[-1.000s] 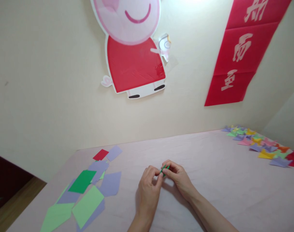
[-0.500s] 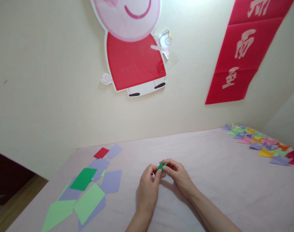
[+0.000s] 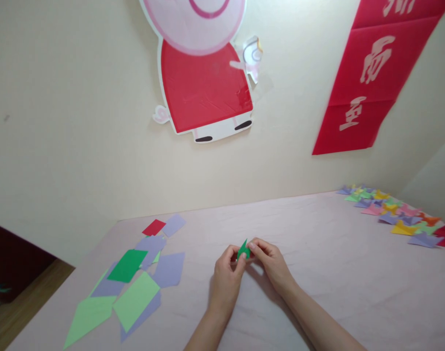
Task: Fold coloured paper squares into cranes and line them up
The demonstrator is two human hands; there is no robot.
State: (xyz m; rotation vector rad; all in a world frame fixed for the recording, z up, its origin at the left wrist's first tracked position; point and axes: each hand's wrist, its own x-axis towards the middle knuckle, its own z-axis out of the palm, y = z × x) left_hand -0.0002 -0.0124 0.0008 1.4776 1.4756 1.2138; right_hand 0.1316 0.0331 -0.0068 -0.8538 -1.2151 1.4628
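Note:
Between my two hands is a small folded piece of green paper (image 3: 243, 250), one sharp tip pointing up. My left hand (image 3: 227, 273) pinches its lower left side, thumb in front and fingers behind. From the right, my right hand (image 3: 269, 261) grips the paper's right edge between thumb and fingers. Part of the paper is hidden by the fingertips. Both hands are just above the pale pink cloth (image 3: 280, 312) of the table.
To the left lie loose sheets: a dark green sheet (image 3: 127, 266), light green sheets (image 3: 136, 301), purple sheets (image 3: 169, 269) and a red sheet (image 3: 154, 227). Several folded paper figures (image 3: 405, 227) stand in rows at the right edge. Behind is a wall with a cartoon cutout (image 3: 207, 87) and a red banner (image 3: 364, 73).
The green paper has turned in my fingers: two points showed at the top, now one broader point does. My hands stay nearly in place; the view has tilted down slightly.

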